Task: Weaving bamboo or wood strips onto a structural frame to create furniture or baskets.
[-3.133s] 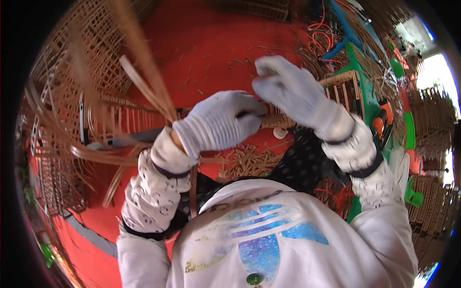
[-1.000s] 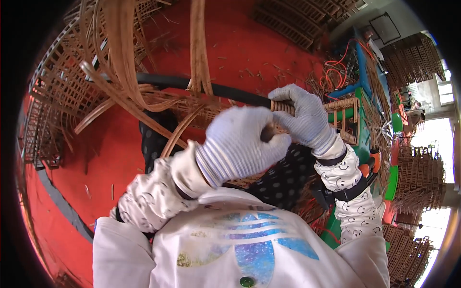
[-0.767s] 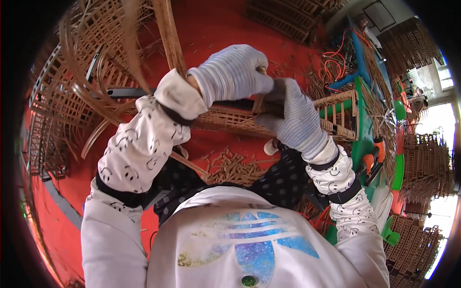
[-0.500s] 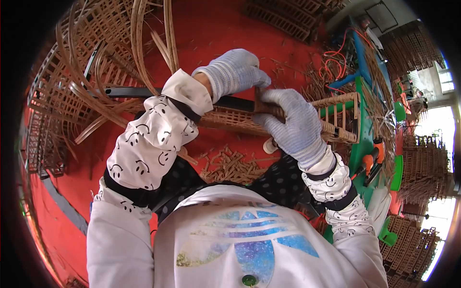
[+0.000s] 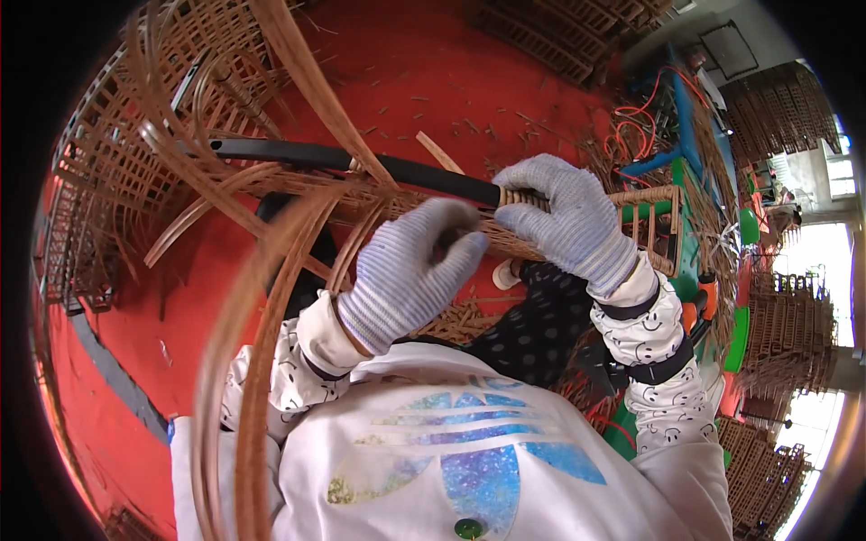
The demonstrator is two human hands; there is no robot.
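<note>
Our right hand (image 5: 568,221), in a grey knit glove, has its fingers curled shut around the black metal bar (image 5: 361,164) just where the tan cane wrapping (image 5: 519,239) begins, thumb underneath. Our left hand (image 5: 406,275), gloved the same, is closed on a flat brown rattan strip (image 5: 271,343) that loops away to our left, blurred — knuckles just beside the right fingertips. The bar runs across our lap, its wrapped end reaching a half-woven wicker frame (image 5: 649,230). Beyond lie the red floor (image 5: 469,63) and stacked lattice panels (image 5: 117,180). To wrap well, we judge, keep the strip taut and flat, each turn snug against the last — the right thumb pinning it.
</note>
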